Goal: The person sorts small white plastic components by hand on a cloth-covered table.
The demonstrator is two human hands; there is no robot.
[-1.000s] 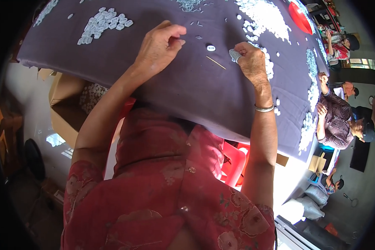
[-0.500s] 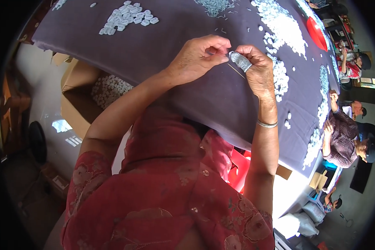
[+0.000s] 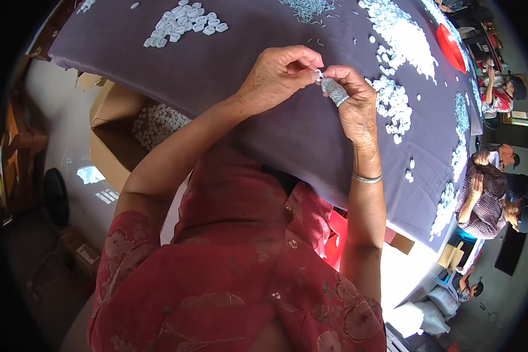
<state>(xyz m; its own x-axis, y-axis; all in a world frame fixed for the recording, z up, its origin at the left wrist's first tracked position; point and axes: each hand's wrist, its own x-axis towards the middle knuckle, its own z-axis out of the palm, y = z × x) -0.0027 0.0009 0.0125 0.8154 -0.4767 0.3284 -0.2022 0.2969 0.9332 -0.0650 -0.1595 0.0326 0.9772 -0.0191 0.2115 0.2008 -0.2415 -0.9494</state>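
Cloth-covered and purple, the table (image 3: 276,129) is strewn with white pieces (image 3: 185,22). Over it, the right hand (image 3: 358,108) is curled, its grip not clearly made out past a grey wrap (image 3: 335,91); between the tightly pinched fingers (image 3: 306,56) of the left hand (image 3: 274,81), a small white part (image 3: 319,74) is held.

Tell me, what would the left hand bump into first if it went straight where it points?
Apart from the small white piece right at its fingertips, the left hand would probably meet the right hand first, at the fingers close in front. Depth is hard to judge here.
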